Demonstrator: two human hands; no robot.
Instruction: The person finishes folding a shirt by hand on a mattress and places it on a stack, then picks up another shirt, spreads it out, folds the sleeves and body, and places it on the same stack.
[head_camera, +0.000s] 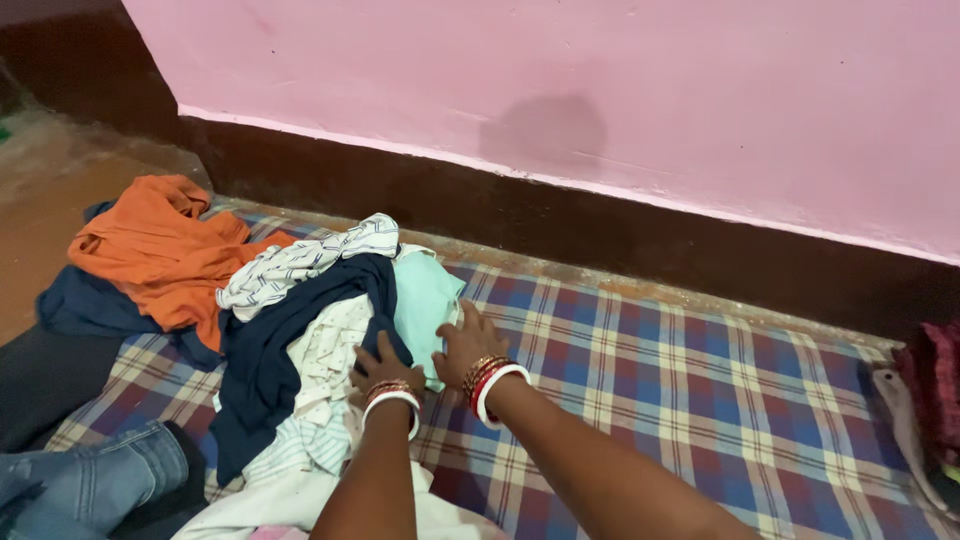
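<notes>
Clothes lie heaped on a blue, red and cream checked cloth sheet (700, 400) that is spread over the floor along a pink wall with a dark brown base band (600, 60). Both of the person's arms reach into the heap from the lower edge of the view, each wrist ringed with red, gold and white bangles. The left hand (380, 368) rests on the pile with its fingers (366, 356) curled down over the edge of a dark navy blue garment (265, 370) and the cream speckled cloth (325, 355) beside it (whether they actually pinch the fabric cannot be told). The right hand (468, 345) lies flat and released, fingers spread, on a pale mint green garment (425, 300) that sits at the right edge of the pile, touching the navy one. Above these, a white shirt with thin dark stripes (300, 262) is draped across the top of the navy garment. Further to the left, a crumpled orange cotton shirt (160, 250) lies over another dark blue piece (85, 305), partly off the sheet. In the lower left corner a pair of faded blue denim jeans (95, 480) is bunched up, and white fabric (290, 500) spreads out under the person's left forearm. At the far right edge a dark red patterned cloth (935, 390) is just visible.
</notes>
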